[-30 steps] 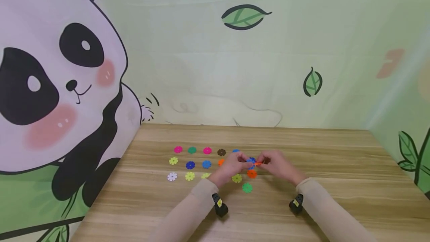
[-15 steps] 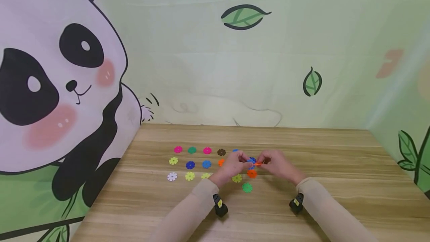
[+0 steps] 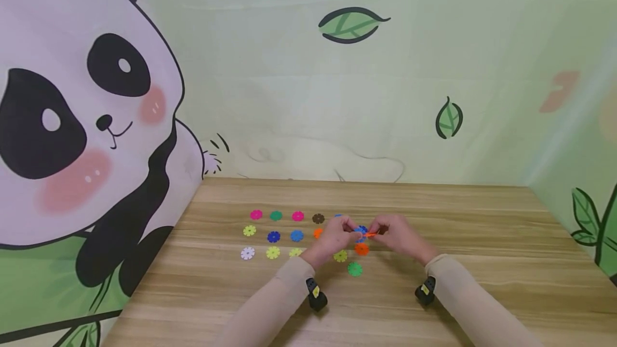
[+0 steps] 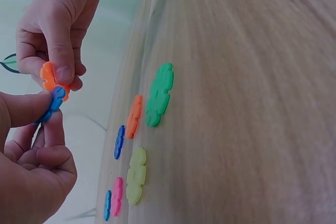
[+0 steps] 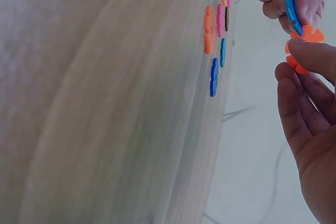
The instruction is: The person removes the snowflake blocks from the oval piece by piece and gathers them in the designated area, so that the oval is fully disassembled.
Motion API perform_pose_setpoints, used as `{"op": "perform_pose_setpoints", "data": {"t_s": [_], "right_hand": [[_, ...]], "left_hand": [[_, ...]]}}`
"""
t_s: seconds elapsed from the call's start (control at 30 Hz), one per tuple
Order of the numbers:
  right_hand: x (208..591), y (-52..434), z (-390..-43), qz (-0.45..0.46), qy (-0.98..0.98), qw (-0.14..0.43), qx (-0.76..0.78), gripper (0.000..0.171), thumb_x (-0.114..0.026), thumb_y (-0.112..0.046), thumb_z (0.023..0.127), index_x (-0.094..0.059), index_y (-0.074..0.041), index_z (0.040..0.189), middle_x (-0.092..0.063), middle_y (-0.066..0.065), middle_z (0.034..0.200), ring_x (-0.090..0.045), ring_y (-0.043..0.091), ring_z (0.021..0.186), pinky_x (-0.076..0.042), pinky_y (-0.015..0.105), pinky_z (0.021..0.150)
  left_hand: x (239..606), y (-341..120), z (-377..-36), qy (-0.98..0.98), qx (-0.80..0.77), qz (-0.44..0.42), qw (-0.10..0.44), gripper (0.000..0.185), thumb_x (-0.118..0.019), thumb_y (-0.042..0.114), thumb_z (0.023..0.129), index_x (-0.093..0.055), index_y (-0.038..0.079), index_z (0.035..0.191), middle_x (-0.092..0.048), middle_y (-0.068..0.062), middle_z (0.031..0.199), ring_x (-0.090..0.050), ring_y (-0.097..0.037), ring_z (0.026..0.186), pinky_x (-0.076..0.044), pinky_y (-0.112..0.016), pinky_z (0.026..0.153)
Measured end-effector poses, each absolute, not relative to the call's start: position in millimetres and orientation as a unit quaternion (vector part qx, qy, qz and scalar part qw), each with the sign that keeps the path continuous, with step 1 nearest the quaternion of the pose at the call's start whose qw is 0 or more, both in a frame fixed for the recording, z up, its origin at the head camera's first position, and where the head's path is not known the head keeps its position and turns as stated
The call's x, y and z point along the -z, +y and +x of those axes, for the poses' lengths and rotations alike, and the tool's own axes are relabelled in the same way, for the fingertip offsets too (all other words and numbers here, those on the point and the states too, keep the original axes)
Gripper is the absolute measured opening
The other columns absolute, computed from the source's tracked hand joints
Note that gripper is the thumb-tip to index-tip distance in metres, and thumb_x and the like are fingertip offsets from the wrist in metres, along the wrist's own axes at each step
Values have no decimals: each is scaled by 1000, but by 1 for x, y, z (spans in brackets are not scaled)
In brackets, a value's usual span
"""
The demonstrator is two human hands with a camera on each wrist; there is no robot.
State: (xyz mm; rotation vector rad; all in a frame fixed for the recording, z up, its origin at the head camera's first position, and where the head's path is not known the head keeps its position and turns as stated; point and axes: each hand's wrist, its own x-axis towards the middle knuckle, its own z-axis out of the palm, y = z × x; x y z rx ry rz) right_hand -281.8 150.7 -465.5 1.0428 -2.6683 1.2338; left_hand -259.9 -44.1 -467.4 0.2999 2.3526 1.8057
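Observation:
Just above the table, my left hand (image 3: 335, 239) pinches a blue notched snowflake disc (image 4: 51, 107) between thumb and fingers. Facing it, my right hand (image 3: 399, 235) pinches an orange snowflake disc (image 5: 313, 34) the same way. In both wrist views the two discs meet at their edges, set at an angle to each other. How deeply their notches interlock cannot be told. Under the hands lie a dark blue disc (image 5: 214, 77), an orange disc (image 3: 361, 249) and a green disc (image 4: 159, 95). My left hand hides part of the rows in the head view.
Several more flat discs lie in loose rows to the left, among them a white disc (image 3: 248, 253), a brown disc (image 3: 318, 218) and a pink disc (image 3: 256, 215). The wooden table (image 3: 482, 283) ends at a panda-printed wall cloth (image 3: 270, 95).
The hands and the two pinched discs stay almost in place. Only a very slight shift of the head view shows.

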Motion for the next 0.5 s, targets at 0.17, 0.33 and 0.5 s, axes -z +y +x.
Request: {"op": "perform_pose_setpoints", "data": {"t_s": [0.17, 0.33, 0.5], "right_hand": [[465, 152, -282, 333, -857, 10, -394, 8, -71, 3, 80, -68, -4, 80, -68, 4, 80, -58, 11, 74, -51, 26, 67], [465, 153, -282, 330, -859, 5, -391, 5, -70, 2, 81, -68, -2, 81, -69, 8, 82, -59, 12, 74, -52, 26, 68], [464, 153, -282, 333, -860, 5, -386, 6, -70, 3, 81, -68, -3, 82, -68, 9, 82, -59, 12, 74, -52, 26, 68]], "left_hand": [[468, -45, -261, 794, -595, 97, 77, 6, -65, 2, 88, -59, 1, 89, -57, -3, 79, -50, -13, 67, -42, -23, 58], [468, -49, -263, 803, -584, 92, 72, 8, -64, 3, 88, -58, 0, 93, -57, -5, 80, -51, -14, 69, -42, -24, 60], [467, -51, -263, 808, -575, 103, 69, 8, -64, 2, 88, -57, 0, 92, -57, -4, 79, -51, -14, 69, -42, -23, 59]]}}
